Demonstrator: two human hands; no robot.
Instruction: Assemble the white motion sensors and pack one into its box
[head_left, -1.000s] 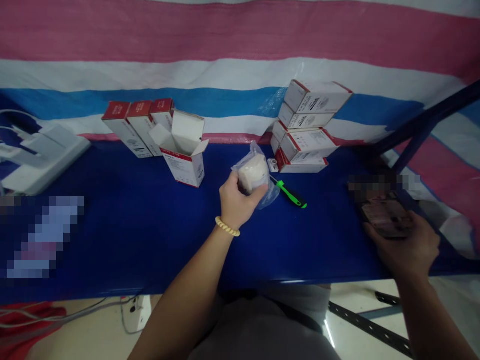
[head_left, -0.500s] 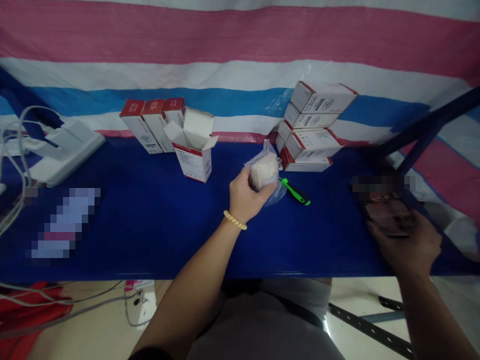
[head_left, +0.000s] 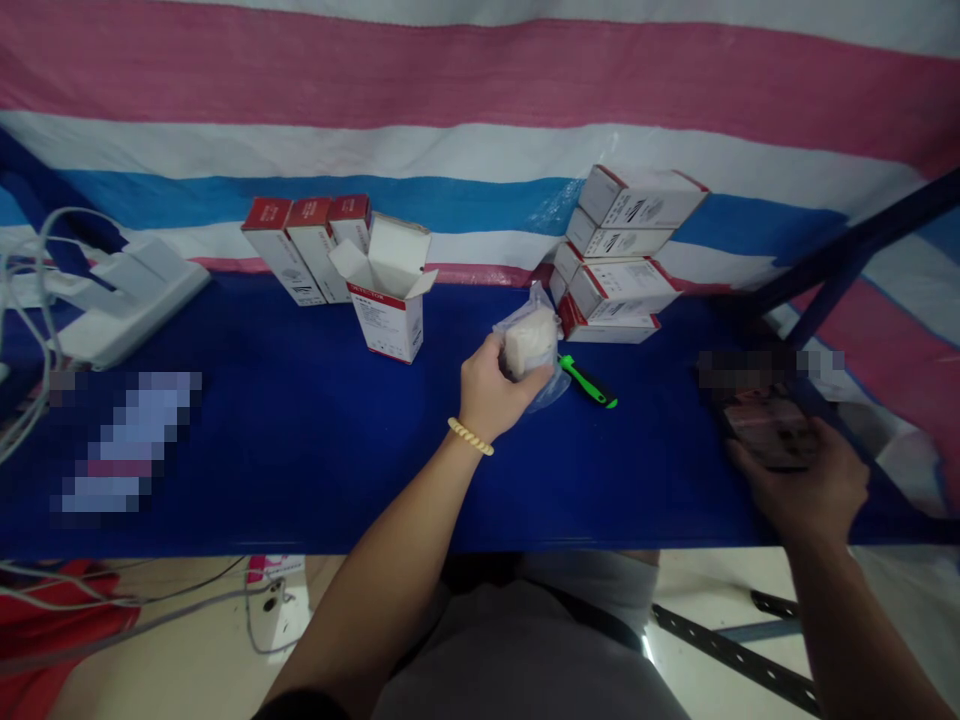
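My left hand (head_left: pixel 495 395) is closed round a clear plastic bag with a white object inside (head_left: pixel 529 342), held just above the blue table (head_left: pixel 300 440). A green-handled tool (head_left: pixel 589 382) lies right beside the bag. My right hand (head_left: pixel 806 480) holds a dark phone (head_left: pixel 765 430) at the table's right end. An open white and red box (head_left: pixel 390 290) stands to the left of the bag, its flaps up.
Three closed red-topped boxes (head_left: pixel 300 245) lean in a row at the back left. A stack of white and red boxes (head_left: pixel 626 255) sits at the back right. A white device (head_left: pixel 127 295) with cables lies far left. A striped tarp (head_left: pixel 480 110) hangs behind.
The view has shifted a little since the earliest frame. My left hand still grips the bag in about the same spot, and my right hand keeps the phone.
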